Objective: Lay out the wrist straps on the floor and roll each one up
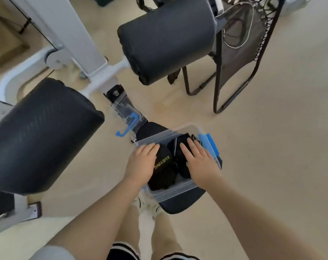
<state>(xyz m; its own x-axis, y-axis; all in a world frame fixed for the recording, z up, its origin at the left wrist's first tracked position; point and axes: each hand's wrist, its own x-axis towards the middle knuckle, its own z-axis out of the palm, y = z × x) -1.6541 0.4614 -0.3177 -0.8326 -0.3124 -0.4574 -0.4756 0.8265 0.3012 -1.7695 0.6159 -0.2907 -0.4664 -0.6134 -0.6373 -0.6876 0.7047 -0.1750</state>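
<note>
My left hand (pixel 143 162) and right hand (pixel 199 160) lie flat, fingers straight, on the black wrist straps (pixel 164 166) (bundled) inside the clear box (pixel 170 194).

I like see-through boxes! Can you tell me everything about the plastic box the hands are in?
The plastic box is clear, rectangular and open on top, with blue latches on its right end. It sits on a dark padded seat. Inside lie black wrist straps, one lettered in yellow-green. The left hand and right hand rest flat on them.
</note>
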